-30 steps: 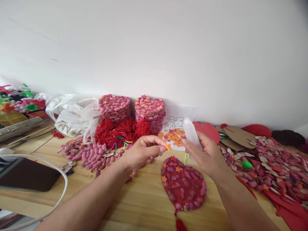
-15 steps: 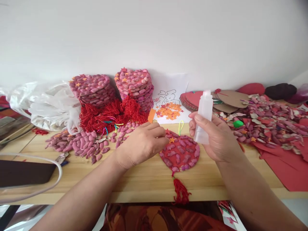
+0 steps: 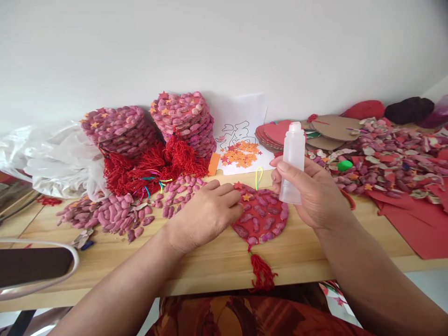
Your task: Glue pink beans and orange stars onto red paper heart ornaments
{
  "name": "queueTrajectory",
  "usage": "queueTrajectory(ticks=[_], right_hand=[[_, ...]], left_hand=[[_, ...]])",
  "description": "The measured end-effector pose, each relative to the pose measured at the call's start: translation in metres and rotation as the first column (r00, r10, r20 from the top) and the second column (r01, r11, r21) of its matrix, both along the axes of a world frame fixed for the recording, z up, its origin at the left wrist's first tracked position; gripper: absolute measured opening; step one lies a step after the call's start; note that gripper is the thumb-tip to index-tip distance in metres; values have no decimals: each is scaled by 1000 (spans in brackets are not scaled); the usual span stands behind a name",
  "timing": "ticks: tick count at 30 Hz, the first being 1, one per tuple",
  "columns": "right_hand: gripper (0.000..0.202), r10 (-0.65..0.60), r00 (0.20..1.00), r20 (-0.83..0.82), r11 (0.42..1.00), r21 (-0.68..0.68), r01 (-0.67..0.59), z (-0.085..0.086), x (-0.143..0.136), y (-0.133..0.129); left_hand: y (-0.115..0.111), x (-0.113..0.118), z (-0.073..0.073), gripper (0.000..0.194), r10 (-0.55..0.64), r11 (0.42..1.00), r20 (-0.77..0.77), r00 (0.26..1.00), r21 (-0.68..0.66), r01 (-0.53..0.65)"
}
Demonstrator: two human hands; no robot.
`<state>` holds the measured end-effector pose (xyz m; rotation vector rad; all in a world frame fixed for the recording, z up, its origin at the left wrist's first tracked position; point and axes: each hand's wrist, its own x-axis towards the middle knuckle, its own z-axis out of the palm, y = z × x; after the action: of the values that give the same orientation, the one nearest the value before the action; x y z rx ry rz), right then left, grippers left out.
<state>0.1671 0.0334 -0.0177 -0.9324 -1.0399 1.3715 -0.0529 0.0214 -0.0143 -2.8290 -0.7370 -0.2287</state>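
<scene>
Since the orange star that was pinched in plain sight a second ago can no longer be seen, the main change is found at the left hand [image 3: 213, 210], which has been brought down over the left edge of the heart-shaped peanut plaque [image 3: 262, 212]. Its fingers are curled together, knuckles upward; the tips are hidden, so whether the star is still pinched or has been let go cannot be told. By this lowering, the star's placing is judged to be under way or only just done.

By the right hand [image 3: 311, 191], the translucent squeeze bottle [image 3: 293, 161] is gripped with the thumb laid across its front and the fingers wrapped behind. It was tilted toward the left hand a second ago and is now held nearly upright, nozzle up, so it is judged to be kept ready rather than used.

The plaque is laid flat on the wooden tabletop [image 3: 308, 266], its red tassel [image 3: 262, 270] pointed to the near edge. An attached orange star [image 3: 247, 198] and a red star [image 3: 238, 185] are left visible on it, while two more on the left edge have been covered by the hand.
</scene>
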Motion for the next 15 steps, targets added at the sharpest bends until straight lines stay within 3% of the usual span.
queueTrajectory(ticks=[15], right_hand=[[15, 16, 1000, -5, 1000, 3, -16, 3, 3, -3]], left_hand=[[-1, 3, -2, 21, -3, 1000, -4, 1000, -24, 3]])
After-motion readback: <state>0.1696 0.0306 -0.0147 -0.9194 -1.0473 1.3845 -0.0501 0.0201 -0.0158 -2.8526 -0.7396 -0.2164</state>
